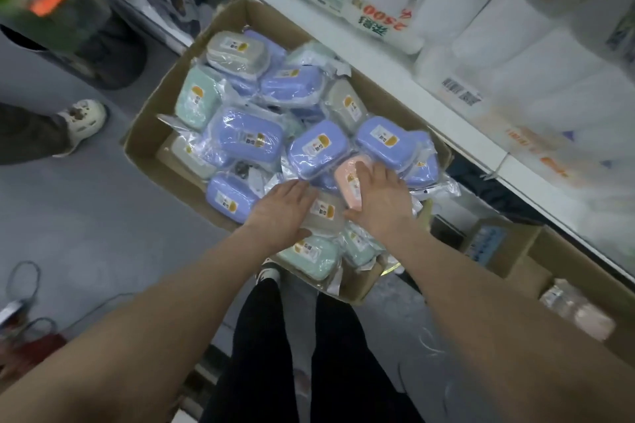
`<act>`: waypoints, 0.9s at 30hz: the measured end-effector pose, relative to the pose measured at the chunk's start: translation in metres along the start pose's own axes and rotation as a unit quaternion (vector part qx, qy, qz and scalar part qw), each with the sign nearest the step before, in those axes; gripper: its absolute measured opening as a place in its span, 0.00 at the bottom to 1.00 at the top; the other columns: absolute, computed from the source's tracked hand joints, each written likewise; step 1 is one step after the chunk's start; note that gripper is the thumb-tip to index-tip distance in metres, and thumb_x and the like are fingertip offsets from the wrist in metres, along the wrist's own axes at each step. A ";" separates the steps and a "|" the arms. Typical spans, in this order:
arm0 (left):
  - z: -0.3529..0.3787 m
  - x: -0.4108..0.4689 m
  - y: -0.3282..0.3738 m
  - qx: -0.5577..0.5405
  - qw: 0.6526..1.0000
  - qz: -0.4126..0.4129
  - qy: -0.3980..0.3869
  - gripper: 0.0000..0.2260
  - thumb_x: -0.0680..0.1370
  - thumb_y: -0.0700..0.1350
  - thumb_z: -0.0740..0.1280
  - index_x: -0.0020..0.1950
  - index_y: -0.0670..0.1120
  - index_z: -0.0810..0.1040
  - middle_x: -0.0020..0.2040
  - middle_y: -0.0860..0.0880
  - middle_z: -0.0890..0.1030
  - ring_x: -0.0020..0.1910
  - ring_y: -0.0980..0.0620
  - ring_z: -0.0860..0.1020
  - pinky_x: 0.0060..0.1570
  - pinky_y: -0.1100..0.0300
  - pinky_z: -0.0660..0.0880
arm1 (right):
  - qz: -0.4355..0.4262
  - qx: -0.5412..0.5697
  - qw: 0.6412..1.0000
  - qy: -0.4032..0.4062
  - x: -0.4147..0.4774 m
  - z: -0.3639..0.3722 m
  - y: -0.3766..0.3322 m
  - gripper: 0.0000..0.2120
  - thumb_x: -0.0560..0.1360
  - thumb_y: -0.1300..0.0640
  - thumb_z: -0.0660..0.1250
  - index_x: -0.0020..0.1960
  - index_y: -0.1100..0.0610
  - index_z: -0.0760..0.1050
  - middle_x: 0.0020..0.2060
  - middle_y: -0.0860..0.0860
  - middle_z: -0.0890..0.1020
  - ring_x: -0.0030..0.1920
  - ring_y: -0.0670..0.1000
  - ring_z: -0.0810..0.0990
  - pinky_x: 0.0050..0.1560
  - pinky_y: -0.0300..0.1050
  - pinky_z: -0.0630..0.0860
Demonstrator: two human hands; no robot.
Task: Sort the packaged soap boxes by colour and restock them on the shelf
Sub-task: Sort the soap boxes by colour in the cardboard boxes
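Driving this one remotely, so here's my read. The biggest thing is the white shelf [405, 79], running up and off to the right of my hands and already stacked with paper rolls [481, 21]. The open carton [144, 134] sits on the floor right under both hands, with a jumbled heap of film-wrapped soap boxes in it. The purple ones [247, 134] are mostly just beyond my fingertips, and a green one [309, 256] sits right below my left wrist. There's more green and grey toward the far left corner. My left hand [280, 213] has the grey soap box [326, 213] by its left end, thumb along the near edge and fingers over the far edge. My right hand [383, 197] lies on the only pink soap box [348, 182] I can spot. Its thumb is out toward the grey one, and I honestly can't tell if that's a real grip or just resting. So I'd call this still the sorting step, with nothing from this carton on the shelf that I can see. Next, I reckon, is lifting those two clear of the purple box overlapping them. That slippery film could slide, so a firm hold before pulling.
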State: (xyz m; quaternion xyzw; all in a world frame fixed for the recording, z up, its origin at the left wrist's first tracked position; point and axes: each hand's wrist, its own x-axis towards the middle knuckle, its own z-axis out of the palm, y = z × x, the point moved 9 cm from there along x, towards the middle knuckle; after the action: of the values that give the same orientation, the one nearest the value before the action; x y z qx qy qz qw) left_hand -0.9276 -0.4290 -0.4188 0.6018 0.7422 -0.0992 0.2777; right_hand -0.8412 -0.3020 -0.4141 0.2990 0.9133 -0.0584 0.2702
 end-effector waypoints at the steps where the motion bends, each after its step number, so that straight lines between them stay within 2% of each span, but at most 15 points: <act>1: 0.002 0.005 -0.001 0.010 1.000 0.006 -0.010 0.39 0.78 0.60 0.63 0.78 0.44 0.47 0.78 0.43 0.54 0.76 0.43 0.54 0.75 0.50 0.54 | 0.013 0.005 1.000 0.001 0.001 0.002 0.001 0.48 0.71 0.33 0.67 0.78 0.56 0.49 0.69 0.60 0.64 0.67 0.60 0.67 0.64 0.55 0.69; 4: 0.004 0.016 -0.004 0.050 0.998 0.017 -0.017 0.42 0.77 0.63 0.62 0.78 0.41 0.46 0.76 0.42 0.57 0.73 0.42 0.58 0.72 0.50 0.60 | 0.055 0.015 0.998 0.003 0.003 0.005 0.002 0.53 0.71 0.33 0.67 0.79 0.57 0.41 0.73 0.59 0.61 0.71 0.60 0.64 0.67 0.56 0.66; 8: 0.006 0.021 -0.008 0.095 0.994 0.046 -0.022 0.44 0.72 0.65 0.66 0.77 0.42 0.54 0.70 0.44 0.65 0.66 0.43 0.64 0.67 0.50 0.64 | 0.099 0.017 0.995 0.009 0.001 0.004 0.000 0.51 0.73 0.38 0.67 0.79 0.56 0.38 0.71 0.60 0.63 0.69 0.61 0.66 0.65 0.56 0.68; 11: -0.001 0.016 -0.013 0.085 0.995 0.049 -0.016 0.41 0.68 0.63 0.69 0.73 0.44 0.59 0.66 0.45 0.68 0.64 0.44 0.66 0.66 0.51 0.66 | 0.120 0.055 0.991 0.016 -0.008 -0.005 0.001 0.49 0.73 0.40 0.68 0.79 0.57 0.41 0.70 0.61 0.64 0.68 0.62 0.67 0.65 0.57 0.68; 14: -0.017 0.007 -0.019 0.057 0.997 0.052 -0.012 0.39 0.68 0.62 0.70 0.70 0.45 0.60 0.64 0.45 0.68 0.62 0.45 0.69 0.64 0.52 0.67 | 0.138 0.099 0.984 0.046 -0.026 -0.021 0.006 0.48 0.72 0.41 0.69 0.79 0.57 0.45 0.69 0.60 0.65 0.67 0.61 0.68 0.63 0.56 0.69; 20: -0.072 -0.019 -0.026 -0.029 0.997 0.047 0.051 0.35 0.65 0.55 0.75 0.65 0.40 0.68 0.59 0.40 0.74 0.57 0.39 0.73 0.55 0.48 0.70 | 0.144 0.135 0.974 0.112 -0.082 -0.057 0.031 0.46 0.71 0.42 0.69 0.79 0.58 0.49 0.66 0.59 0.68 0.63 0.60 0.71 0.58 0.55 0.73; 24: -0.106 -0.030 -0.011 -0.034 0.995 0.052 0.080 0.37 0.66 0.55 0.75 0.67 0.39 0.67 0.58 0.38 0.76 0.56 0.38 0.74 0.55 0.46 0.71 | 0.168 0.158 0.961 0.154 -0.132 -0.073 0.060 0.45 0.69 0.45 0.71 0.78 0.59 0.54 0.66 0.61 0.69 0.62 0.63 0.72 0.58 0.57 0.74; 27: -0.128 -0.036 0.023 -0.049 0.991 0.068 0.102 0.38 0.66 0.53 0.76 0.69 0.39 0.67 0.59 0.38 0.75 0.58 0.37 0.73 0.55 0.47 0.71 | 0.195 0.171 0.948 0.183 -0.177 -0.076 0.091 0.46 0.66 0.48 0.73 0.77 0.60 0.57 0.65 0.63 0.70 0.60 0.64 0.73 0.53 0.57 0.75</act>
State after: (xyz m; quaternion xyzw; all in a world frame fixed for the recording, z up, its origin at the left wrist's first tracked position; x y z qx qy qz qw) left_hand -0.9386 -0.3910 -0.2895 0.6432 0.7282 0.0186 0.2359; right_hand -0.7043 -0.2985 -0.2515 0.5188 0.8471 -0.1043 0.0489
